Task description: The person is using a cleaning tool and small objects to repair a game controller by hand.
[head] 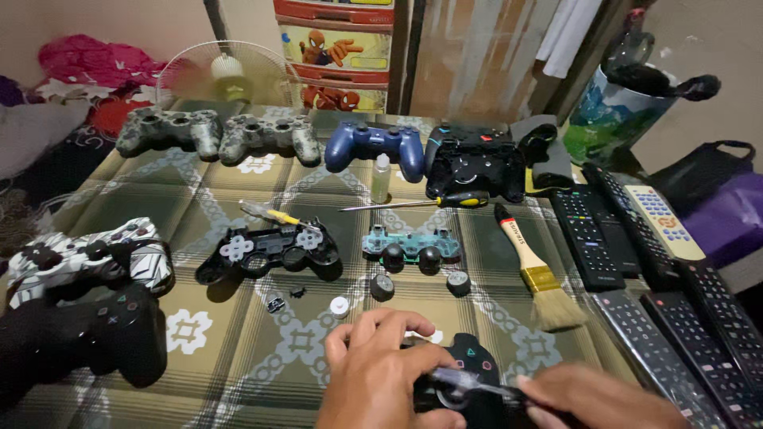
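At six o'clock on the table (238, 373), the left hand (381, 373) grips a black controller shell (469, 369). The right hand (596, 401) is closed on a blurred tool (469, 384) touching that shell. A brush (536, 270) lies at two o'clock of it, and a circuit board (412, 248) at twelve.

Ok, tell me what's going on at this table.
A person's left hand steadies a black game controller on the patterned cloth while the right hand works a clear-handled tool into it. An opened controller shell, a circuit board, a paintbrush and a screwdriver lie just beyond.
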